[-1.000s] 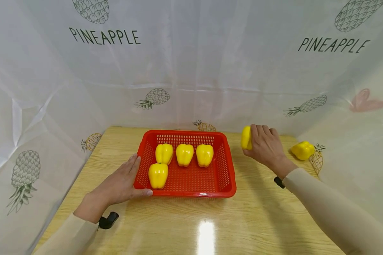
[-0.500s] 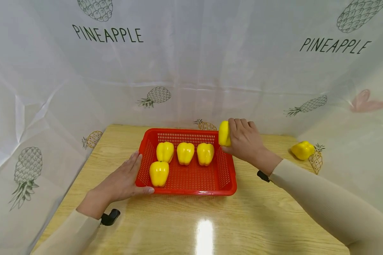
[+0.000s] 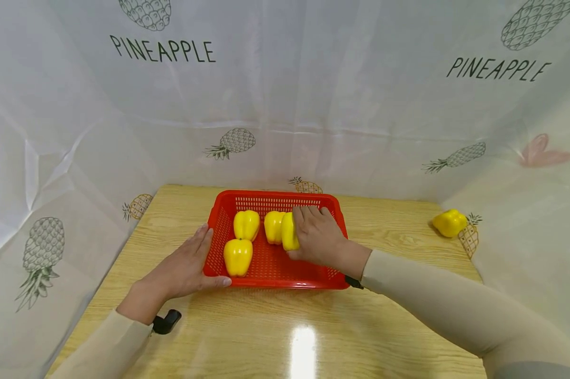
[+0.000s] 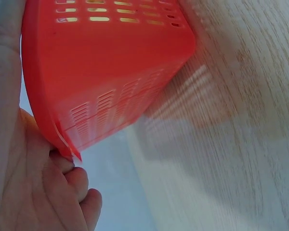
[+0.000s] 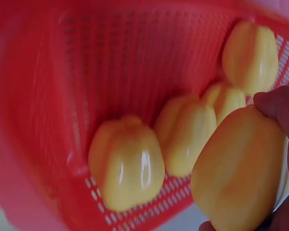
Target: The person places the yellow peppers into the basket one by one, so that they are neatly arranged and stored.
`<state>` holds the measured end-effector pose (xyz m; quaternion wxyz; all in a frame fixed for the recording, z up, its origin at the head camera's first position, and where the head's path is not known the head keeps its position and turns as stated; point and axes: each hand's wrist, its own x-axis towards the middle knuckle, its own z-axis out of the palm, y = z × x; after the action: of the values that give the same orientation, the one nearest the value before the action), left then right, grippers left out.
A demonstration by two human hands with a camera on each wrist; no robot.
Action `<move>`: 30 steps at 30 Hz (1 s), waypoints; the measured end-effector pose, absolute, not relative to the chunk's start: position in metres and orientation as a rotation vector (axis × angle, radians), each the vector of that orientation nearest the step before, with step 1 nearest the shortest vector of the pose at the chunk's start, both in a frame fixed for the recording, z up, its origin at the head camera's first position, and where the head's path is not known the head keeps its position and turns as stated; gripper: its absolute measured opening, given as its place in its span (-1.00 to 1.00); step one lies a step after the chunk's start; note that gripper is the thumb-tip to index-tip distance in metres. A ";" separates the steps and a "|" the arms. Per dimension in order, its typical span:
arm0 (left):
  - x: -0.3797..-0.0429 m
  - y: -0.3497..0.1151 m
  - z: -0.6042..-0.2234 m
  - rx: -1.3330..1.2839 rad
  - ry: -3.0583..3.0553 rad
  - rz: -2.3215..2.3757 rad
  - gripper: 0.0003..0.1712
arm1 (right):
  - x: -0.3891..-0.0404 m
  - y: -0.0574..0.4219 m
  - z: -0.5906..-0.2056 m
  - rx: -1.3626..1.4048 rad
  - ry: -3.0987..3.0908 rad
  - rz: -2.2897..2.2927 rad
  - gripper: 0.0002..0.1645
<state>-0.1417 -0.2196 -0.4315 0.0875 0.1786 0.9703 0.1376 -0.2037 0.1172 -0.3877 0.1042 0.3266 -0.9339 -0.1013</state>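
Observation:
A red perforated plastic basket stands on the table with yellow bell peppers inside. My left hand rests at its near left corner, the thumb along the front rim and the fingers along the left side. Inside the basket's right half, my right hand grips another yellow bell pepper. In the right wrist view the held pepper appears above the others, the thumb at its top. Peppers at the left, front left and middle are visible; my right hand hides one from the head view.
One more yellow bell pepper lies on its side at the table's far right. The wooden table meets a white pineapple-print sheet at the back and sides. The basket's outer wall stands on the wood.
My right hand has carried the pepper leftward from beside the basket, over the right rim and down among the peppers inside. My left hand stays at the basket's corner.

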 end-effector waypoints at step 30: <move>-0.140 -0.216 -0.432 0.506 2.897 0.430 0.62 | -0.192 0.085 -0.433 1.035 -2.939 -0.395 0.08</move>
<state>-0.1395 -0.2157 -0.4323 0.0849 0.1695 0.9712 0.1441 -0.1915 0.0850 -0.4333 0.0003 0.3296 -0.9357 -0.1257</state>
